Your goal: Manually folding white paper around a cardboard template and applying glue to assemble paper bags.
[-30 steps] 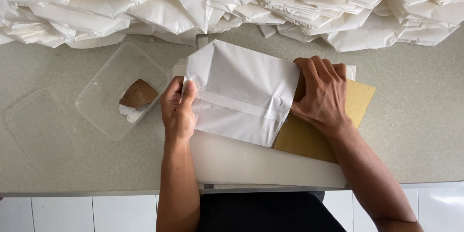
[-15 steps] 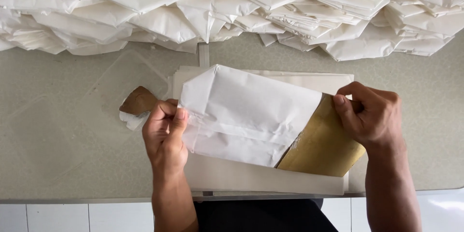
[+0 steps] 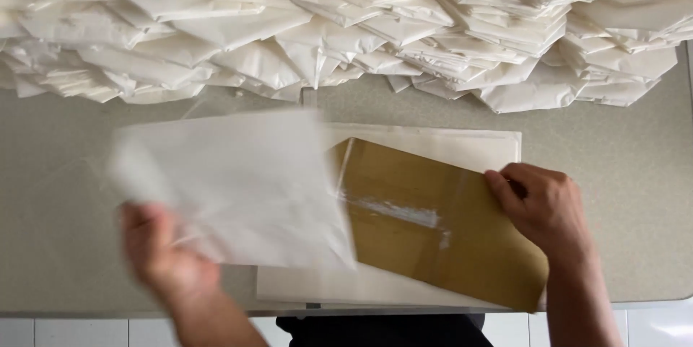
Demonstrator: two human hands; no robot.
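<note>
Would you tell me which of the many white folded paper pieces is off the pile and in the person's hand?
The blurred white paper piece in the left hand, low on the left; the others lie stacked along the table's far edge.
</note>
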